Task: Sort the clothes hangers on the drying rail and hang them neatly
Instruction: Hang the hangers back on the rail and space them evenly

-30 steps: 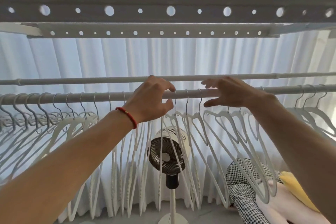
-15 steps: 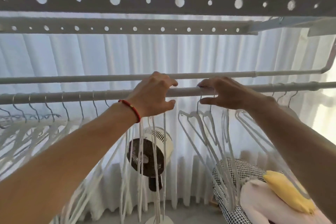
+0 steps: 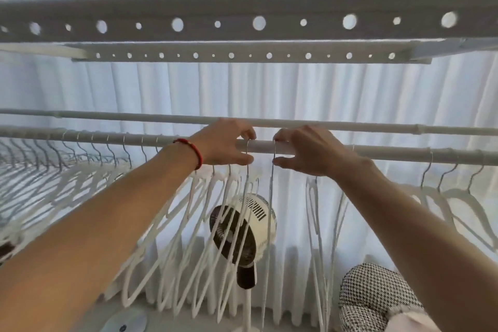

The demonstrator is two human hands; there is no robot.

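step: spacing hooks on rail (image 3: 390, 152) | left hand (image 3: 226, 144) grip pinching hook (image 3: 247, 149) | right hand (image 3: 304, 151) grip pinching hook (image 3: 274, 152) | tip: slide level, keep gaps even

— From where is the scene seen?
— From a single head-worn camera, tilted slightly upward and set close below the drying rail (image 3: 377, 152), which is seen at arm's length.

— What is faced?
— White curtains (image 3: 269, 89); a fan (image 3: 242, 232) is seen lower down.
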